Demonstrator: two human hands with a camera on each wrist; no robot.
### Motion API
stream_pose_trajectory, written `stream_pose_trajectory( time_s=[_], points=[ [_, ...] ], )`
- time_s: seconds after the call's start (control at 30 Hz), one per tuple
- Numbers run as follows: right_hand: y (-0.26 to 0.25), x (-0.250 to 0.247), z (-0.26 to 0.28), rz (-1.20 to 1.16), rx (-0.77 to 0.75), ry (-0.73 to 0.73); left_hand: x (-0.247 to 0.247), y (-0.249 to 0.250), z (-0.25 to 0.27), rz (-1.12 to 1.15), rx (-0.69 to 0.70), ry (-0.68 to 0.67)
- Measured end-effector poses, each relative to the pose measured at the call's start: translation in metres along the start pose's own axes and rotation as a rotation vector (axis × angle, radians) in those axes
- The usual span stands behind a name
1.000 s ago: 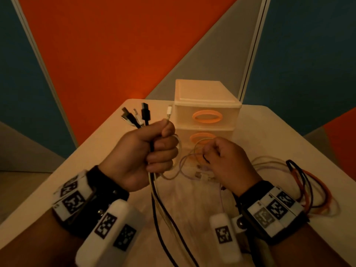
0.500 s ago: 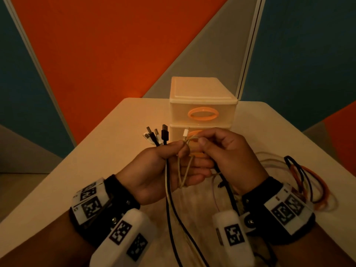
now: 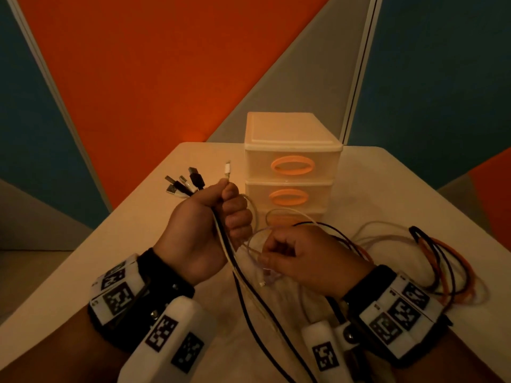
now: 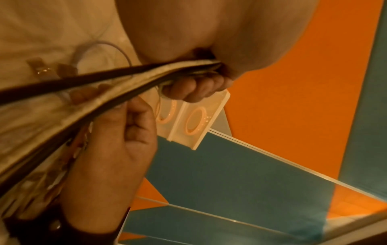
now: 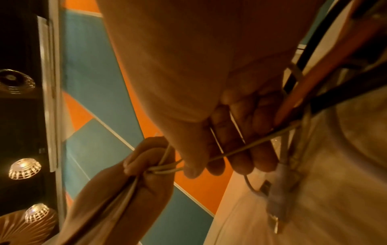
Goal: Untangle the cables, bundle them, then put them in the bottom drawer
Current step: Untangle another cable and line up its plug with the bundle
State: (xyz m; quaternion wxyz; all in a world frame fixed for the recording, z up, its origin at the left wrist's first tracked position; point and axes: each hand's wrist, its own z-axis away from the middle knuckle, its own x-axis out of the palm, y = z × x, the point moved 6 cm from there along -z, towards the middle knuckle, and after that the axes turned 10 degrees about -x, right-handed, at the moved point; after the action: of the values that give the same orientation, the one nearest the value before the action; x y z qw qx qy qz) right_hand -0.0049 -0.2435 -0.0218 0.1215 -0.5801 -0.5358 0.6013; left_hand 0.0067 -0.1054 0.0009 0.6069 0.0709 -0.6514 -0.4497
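My left hand (image 3: 215,217) grips a bunch of black and white cables (image 3: 229,261) in a fist above the table; their plugs (image 3: 190,181) fan out above the thumb. The same left hand (image 4: 199,89) shows in the left wrist view with the cables (image 4: 104,82) running out of it. My right hand (image 3: 293,252) is lower, close to the table, fingers curled round a thin white cable (image 3: 257,252). In the right wrist view that right hand (image 5: 234,149) has the thin white cable (image 5: 240,149) across its fingers. Loose orange, black and white cable loops (image 3: 442,261) lie to the right.
A small cream drawer unit (image 3: 293,150) with orange oval handles stands at the back middle of the white table (image 3: 138,244); its bottom drawer is largely hidden behind cables and my right hand. Orange, teal and grey wall panels stand behind the table.
My right hand has dropped away from the left hand toward the table, drawing out a thin white cable. The left hand has risen a little with the plugs still fanned out.
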Motion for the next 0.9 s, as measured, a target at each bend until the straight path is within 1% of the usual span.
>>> stream_pose_trajectory(
  time_s=[0.07,0.1,0.17,0.2,0.23,0.27,0.33,0.47,0.53,0.6,0.67,0.7,0.77,0.8,0.83,0.9],
  points=[
    [0.006,0.002,-0.001,-0.002,0.008,-0.012,0.006,0.010,0.007,-0.053,0.006,-0.057],
    [0.009,0.001,0.000,-0.003,0.012,-0.019,0.006,0.023,0.011,-0.069,0.045,-0.087],
    [0.011,-0.004,0.000,0.018,0.005,-0.021,0.005,0.063,0.026,-0.047,0.135,-0.184],
    [0.010,-0.007,0.000,0.047,-0.009,-0.009,0.004,0.082,0.034,-0.004,0.151,-0.257],
    [0.008,-0.009,0.000,0.080,-0.018,0.009,0.003,0.096,0.041,0.026,0.161,-0.297],
    [0.006,-0.010,-0.001,0.104,-0.018,0.021,0.001,0.103,0.045,0.024,0.175,-0.288],
    [0.004,-0.005,-0.002,0.120,-0.004,0.010,0.002,0.097,0.046,-0.046,0.192,-0.225],
    [0.004,0.005,-0.002,0.094,0.001,-0.044,0.021,0.059,0.035,-0.164,0.141,-0.214],
    [0.004,0.003,-0.001,0.084,0.026,-0.051,0.020,0.063,0.039,-0.185,0.140,-0.225],
    [0.003,-0.002,-0.001,0.078,0.043,-0.031,0.013,0.085,0.044,-0.137,0.147,-0.265],
    [0.001,-0.007,-0.002,0.085,0.031,-0.006,0.003,0.110,0.051,-0.040,0.170,-0.311],
    [0.001,-0.008,-0.002,0.109,0.033,-0.020,-0.001,0.119,0.057,0.019,0.185,-0.308],
    [0.004,-0.005,-0.002,0.138,0.070,-0.076,-0.003,0.124,0.064,0.094,0.194,-0.356],
    [0.005,-0.002,-0.001,0.125,0.088,-0.097,0.000,0.121,0.064,0.084,0.195,-0.383],
    [0.005,0.001,-0.001,0.098,0.095,-0.102,0.005,0.116,0.062,0.033,0.197,-0.378],
    [0.000,0.002,0.000,0.027,0.066,-0.079,0.012,0.095,0.053,-0.105,0.196,-0.288]
  ],
)
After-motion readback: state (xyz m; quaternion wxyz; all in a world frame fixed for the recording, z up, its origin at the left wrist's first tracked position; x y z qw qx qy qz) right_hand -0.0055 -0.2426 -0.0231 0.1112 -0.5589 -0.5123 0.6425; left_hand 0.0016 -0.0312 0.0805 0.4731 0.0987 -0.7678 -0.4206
